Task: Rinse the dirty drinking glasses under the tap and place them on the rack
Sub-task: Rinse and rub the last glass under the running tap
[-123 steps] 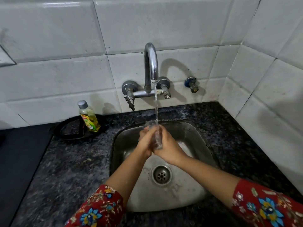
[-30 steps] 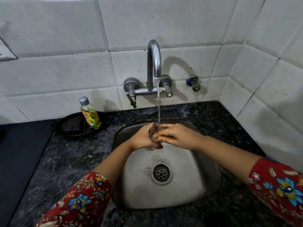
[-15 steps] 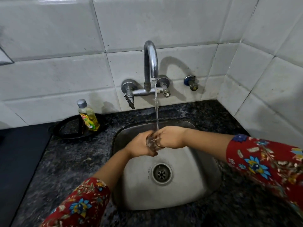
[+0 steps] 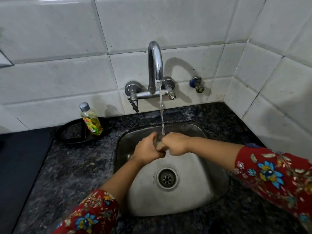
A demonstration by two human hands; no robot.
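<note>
A small clear drinking glass (image 4: 158, 140) sits between my two hands over the steel sink (image 4: 211, 191), mostly hidden by my fingers. My left hand (image 4: 148, 149) grips it from the left. My right hand (image 4: 175, 143) curls around it from the right, knuckles up. Water runs in a thin stream from the chrome tap (image 4: 155, 65) straight onto the glass. A second clear glass (image 4: 130, 157) seems to lie in the sink behind my left wrist, barely visible. No rack is in view.
A dish soap bottle (image 4: 91, 120) stands on a black plate (image 4: 70, 137) left of the sink on the dark granite counter (image 4: 70, 174). A small blue valve (image 4: 196, 84) sticks out of the tiled wall. White tiles close the right corner.
Over four seconds the glass went from upright under the stream to tipped between my hands. In the last second my hands turned slightly around it and stayed under the water.
</note>
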